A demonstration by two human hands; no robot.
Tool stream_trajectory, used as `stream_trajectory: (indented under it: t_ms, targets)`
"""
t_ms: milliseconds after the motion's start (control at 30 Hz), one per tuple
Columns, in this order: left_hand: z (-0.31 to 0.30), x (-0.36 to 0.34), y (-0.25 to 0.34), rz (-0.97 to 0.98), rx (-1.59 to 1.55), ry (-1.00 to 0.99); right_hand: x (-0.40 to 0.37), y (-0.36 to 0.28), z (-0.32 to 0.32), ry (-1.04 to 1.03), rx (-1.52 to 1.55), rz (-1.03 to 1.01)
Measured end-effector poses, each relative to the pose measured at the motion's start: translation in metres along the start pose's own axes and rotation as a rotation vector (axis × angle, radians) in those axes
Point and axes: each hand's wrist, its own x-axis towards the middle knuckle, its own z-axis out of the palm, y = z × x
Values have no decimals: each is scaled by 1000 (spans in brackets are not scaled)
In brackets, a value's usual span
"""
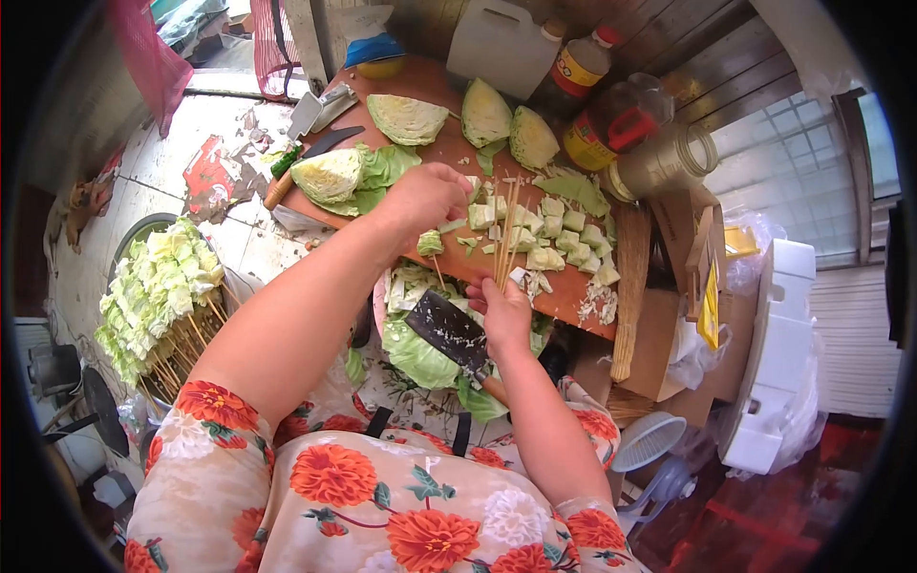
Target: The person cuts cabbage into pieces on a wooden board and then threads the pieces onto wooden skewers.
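Left hand (425, 196) curls over, its fingertips lost behind the knuckles. Right hand (503, 310) swallows the lower ends of the skewers (504, 239). The cleaver (449, 329) handle disappears under that wrist. Bottle (581, 67) labels are too small to read.

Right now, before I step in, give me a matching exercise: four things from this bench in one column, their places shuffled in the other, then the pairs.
1 cleaver
2 filled skewers
3 bare skewers
4 cabbage wedges

A at the far end of the cutting board
B in the right hand
C in the basin at the left
D on loose leaves below the board

Pairs: 1-D, 2-C, 3-B, 4-A.
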Motion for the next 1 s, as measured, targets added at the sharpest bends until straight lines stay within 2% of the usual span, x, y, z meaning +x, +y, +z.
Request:
stream_trajectory:
  t_ms: [67, 100, 167, 200, 267, 300, 333, 400, 433, 533, 800, 867, 900, 967, 1000]
  targets:
    - [24, 0, -13, -128, 210, -170, -21, -32, -18, 17, 91, 20]
    - [36, -4, -17, -129, 224, -177, -29, -43, -24, 42, 140, -5]
    - [55, -8, -24, -200, 572, -466, -38, -52, -43, 45, 152, -46]
    - [59, 1, -32, -204, 588, -472, -42, -55, -51, 43, 150, -86]
    - [61, 27, -48, 167, 1091, -241, -53, -60, -60, 51, 196, -89]
    - [62, 32, -45, 109, 919, -34, -59, -64, -64, 26, 191, -96]
    - [63, 36, -42, 108, 935, -38, -64, -67, -67, -2, 185, -103]
    - [64, 41, -37, 171, 912, 176, -72, -70, -71, -8, 194, -93]
    - [67, 43, -42, 201, 975, 219, -75, -71, -73, -17, 187, -84]
    - [74, 48, -43, 106, 1123, 217, -81, -73, -79, -50, 220, -81]
    - [69, 56, -46, 90, 1048, 223, -90, -75, -84, -85, 240, -76]
    - [66, 56, -39, -122, 856, 112, -92, -77, -83, -99, 241, -68]
    - [64, 57, -41, -122, 857, 105, -92, -76, -82, -93, 242, -67]
    - [58, 59, -46, -295, 625, 66, -91, -74, -81, -108, 248, -57]
    - [55, 64, -52, -297, 627, 63, -91, -75, -80, -105, 250, -55]
